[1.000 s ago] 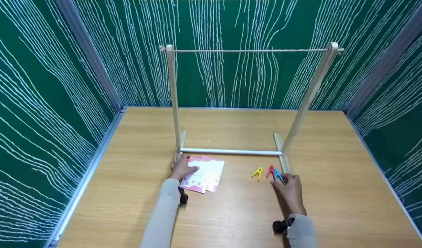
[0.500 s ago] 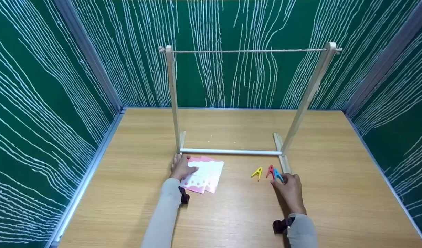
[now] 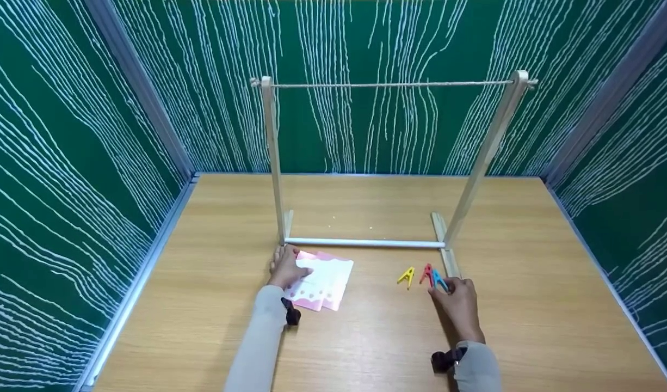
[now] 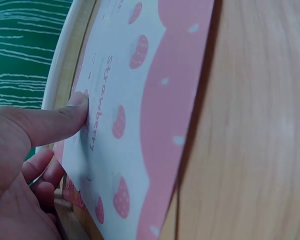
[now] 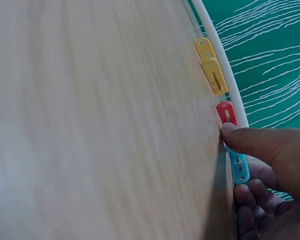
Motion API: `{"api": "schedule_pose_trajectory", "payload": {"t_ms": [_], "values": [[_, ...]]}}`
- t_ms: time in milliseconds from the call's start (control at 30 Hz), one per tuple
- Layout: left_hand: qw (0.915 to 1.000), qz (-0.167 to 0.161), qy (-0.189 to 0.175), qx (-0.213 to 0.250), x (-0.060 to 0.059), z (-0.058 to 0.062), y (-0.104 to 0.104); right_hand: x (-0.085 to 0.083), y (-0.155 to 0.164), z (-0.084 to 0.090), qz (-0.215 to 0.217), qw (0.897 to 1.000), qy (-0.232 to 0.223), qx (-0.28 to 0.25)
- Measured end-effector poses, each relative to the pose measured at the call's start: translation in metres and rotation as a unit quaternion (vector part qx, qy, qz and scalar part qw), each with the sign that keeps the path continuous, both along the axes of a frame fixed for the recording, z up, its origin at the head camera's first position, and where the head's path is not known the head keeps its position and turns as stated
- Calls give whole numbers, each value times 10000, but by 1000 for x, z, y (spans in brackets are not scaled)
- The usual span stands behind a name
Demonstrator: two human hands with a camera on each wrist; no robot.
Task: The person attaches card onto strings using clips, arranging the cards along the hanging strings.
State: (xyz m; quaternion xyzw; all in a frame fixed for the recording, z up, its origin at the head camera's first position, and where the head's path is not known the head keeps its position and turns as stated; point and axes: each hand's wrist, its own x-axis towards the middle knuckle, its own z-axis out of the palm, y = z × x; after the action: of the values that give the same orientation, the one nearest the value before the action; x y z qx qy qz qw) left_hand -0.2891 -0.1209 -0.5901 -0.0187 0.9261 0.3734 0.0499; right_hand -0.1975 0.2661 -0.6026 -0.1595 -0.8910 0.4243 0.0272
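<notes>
The left hand (image 3: 286,267) rests on pink-and-white strawberry-print paper cards (image 3: 323,280) lying flat on the wooden surface (image 3: 366,337), thumb pressing the top card. The right hand (image 3: 459,302) pinches a small blue plastic clothespin (image 3: 439,279) beside its red (image 3: 426,273) and yellow (image 3: 407,275) neighbours. The cards look light, thin and bendable, probably best lifted by an edge.

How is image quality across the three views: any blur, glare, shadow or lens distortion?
Head view: sharp and evenly lit, wide-angle lens bows the rack posts and walls, soft shadow beside the right hand. Left wrist view: card fairly sharp, thumb casts a faint shadow. Right wrist view: near table blurred; pegs clearer.
</notes>
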Motion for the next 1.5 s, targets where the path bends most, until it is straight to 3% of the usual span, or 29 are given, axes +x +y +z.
{"api": "schedule_pose_trajectory", "payload": {"t_ms": [233, 433, 700, 1033, 1233, 1500], "values": [[9997, 129, -134, 141, -1, 2, 3, 3, 1, 2, -57, 10000, 45, 55], [10000, 12, -40, 68, -3, 0, 0, 5, 1, 3, -16, 9992, 284, 264], [9999, -82, -99, 60, -4, -1, -4, 8, 1, 7, 53, 9998, 91, 157], [9968, -8, -301, 739, -3, 0, -7, 9, 2, 12, 54, 10000, -18, 3], [9953, 81, -351, 903, -1, 0, -6, 12, 5, 16, 103, 9998, -28, -190], [9970, 112, 295, 705, 0, -1, -2, 14, 5, 21, 67, 9990, 124, -416]]}}
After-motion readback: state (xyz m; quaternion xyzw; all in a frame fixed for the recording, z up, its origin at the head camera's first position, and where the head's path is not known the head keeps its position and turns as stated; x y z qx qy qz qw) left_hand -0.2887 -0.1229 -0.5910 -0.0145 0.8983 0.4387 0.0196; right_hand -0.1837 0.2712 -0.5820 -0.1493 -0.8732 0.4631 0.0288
